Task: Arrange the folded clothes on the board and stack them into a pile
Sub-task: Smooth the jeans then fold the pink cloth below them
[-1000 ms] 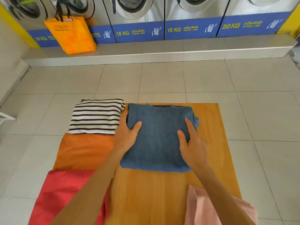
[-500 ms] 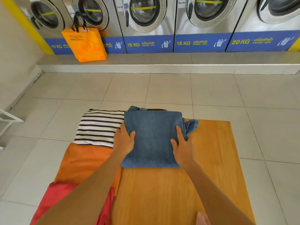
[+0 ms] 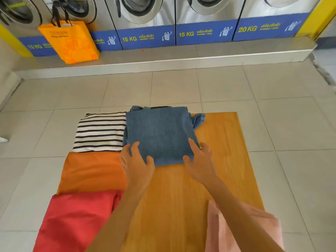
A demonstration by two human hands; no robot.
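Folded blue jeans (image 3: pixel 160 133) lie flat at the far left of the wooden board (image 3: pixel 220 160), their far edge overhanging it. My left hand (image 3: pixel 136 164) rests with spread fingers on the jeans' near left corner. My right hand (image 3: pixel 200 160) touches the near right corner, fingers apart. Beside the jeans lies a folded black-and-white striped shirt (image 3: pixel 100 132). Nearer me along the board's left side are an orange folded cloth (image 3: pixel 92 171) and then a red one (image 3: pixel 76 220). A pink cloth (image 3: pixel 216 228) sits at the board's near right, partly under my right forearm.
The board lies on a tiled floor (image 3: pixel 291 124). A raised step (image 3: pixel 181 60) with a row of washing machines (image 3: pixel 145 15) runs along the far side. An orange shopping bag (image 3: pixel 71 42) stands on the step at the left.
The jeans have slid toward the board's far edge, next to the striped shirt. Both hands have drawn back from the middle of the jeans to the near corners.
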